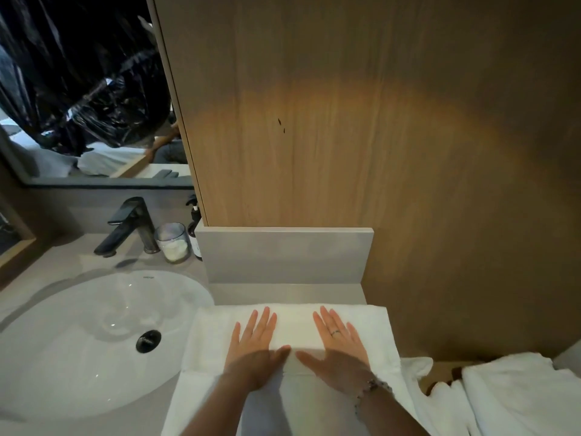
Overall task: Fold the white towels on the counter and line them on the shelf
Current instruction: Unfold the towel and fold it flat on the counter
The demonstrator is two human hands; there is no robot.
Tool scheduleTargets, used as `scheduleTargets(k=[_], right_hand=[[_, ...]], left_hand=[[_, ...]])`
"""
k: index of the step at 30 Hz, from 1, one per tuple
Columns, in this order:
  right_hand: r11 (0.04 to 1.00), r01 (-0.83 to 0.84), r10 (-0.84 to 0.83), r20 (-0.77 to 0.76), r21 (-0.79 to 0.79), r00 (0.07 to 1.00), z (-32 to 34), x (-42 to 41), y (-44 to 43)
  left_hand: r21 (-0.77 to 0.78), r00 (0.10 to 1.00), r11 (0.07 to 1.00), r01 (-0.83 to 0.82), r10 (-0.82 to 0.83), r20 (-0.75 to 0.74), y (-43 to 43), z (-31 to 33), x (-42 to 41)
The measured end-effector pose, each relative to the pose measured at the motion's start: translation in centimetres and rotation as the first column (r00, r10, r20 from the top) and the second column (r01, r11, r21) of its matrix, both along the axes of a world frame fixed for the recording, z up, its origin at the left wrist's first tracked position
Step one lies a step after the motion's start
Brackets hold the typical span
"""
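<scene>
A white towel (295,319) lies flat on the grey counter (289,294), to the right of the sink. My left hand (256,344) and my right hand (339,344) both rest on it, palms down, fingers straight and spread, thumbs almost meeting in the middle. More white towels (518,391) lie bunched at the lower right, beyond the counter's edge. No shelf is visible.
A white oval sink (94,338) with a black drain fills the lower left. Behind it stand a black faucet (125,226), a glass jar (173,242) and a dark pump bottle (195,225). A wooden wall panel (345,121) rises behind the counter; a mirror (78,89) is at upper left.
</scene>
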State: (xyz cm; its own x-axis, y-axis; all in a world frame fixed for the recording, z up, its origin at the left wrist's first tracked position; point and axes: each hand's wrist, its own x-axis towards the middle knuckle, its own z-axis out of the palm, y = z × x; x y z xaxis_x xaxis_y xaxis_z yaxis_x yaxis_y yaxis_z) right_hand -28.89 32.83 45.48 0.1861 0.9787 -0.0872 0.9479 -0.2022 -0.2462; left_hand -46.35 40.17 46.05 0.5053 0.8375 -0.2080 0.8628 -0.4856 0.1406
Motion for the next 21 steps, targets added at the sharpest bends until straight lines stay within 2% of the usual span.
scheduleTargets(k=[2, 4, 7, 10, 14, 17, 19, 21], right_hand=[[1.000, -0.011, 0.011, 0.011, 0.027, 1.000, 0.4, 1.0, -0.4], [0.997, 0.074, -0.075, -0.031, -0.024, 0.997, 1.1, 2.3, -1.0], [0.978, 0.192, -0.193, -0.011, -0.081, 0.981, 1.4, 4.0, -1.7], [0.962, 0.250, -0.255, -0.030, -0.112, 0.967, 1.5, 5.0, -2.2], [0.947, 0.241, -0.257, -0.047, -0.213, 0.965, 1.9, 5.5, -2.2], [0.931, 0.228, -0.220, 0.059, -0.285, 0.974, 2.5, 5.5, -2.0], [0.949, 0.203, -0.167, 0.160, -0.242, 0.973, 2.9, 5.0, -2.2], [0.989, 0.102, -0.083, 0.176, -0.106, 0.981, 3.0, 3.6, -3.0]], left_hand=[[0.000, 0.998, 0.999, -0.054, 0.054, 0.019, -0.1, 0.1, -0.5], [-0.009, 0.992, 0.993, -0.114, 0.114, 0.050, -0.2, 0.2, -1.0], [-0.035, 0.974, 0.978, -0.207, 0.210, 0.089, -0.4, 0.3, -2.2], [-0.040, 0.952, 0.956, -0.292, 0.294, 0.081, -0.6, 0.6, -3.7], [-0.033, 0.934, 0.933, -0.358, 0.358, 0.006, -1.2, 0.9, -5.3], [-0.050, 0.927, 0.927, -0.372, 0.369, -0.065, -1.7, 1.2, -6.3], [-0.070, 0.932, 0.931, -0.358, 0.353, -0.074, -2.3, 1.7, -6.9], [-0.072, 0.942, 0.939, -0.336, 0.334, -0.046, -3.4, 1.8, -7.3]])
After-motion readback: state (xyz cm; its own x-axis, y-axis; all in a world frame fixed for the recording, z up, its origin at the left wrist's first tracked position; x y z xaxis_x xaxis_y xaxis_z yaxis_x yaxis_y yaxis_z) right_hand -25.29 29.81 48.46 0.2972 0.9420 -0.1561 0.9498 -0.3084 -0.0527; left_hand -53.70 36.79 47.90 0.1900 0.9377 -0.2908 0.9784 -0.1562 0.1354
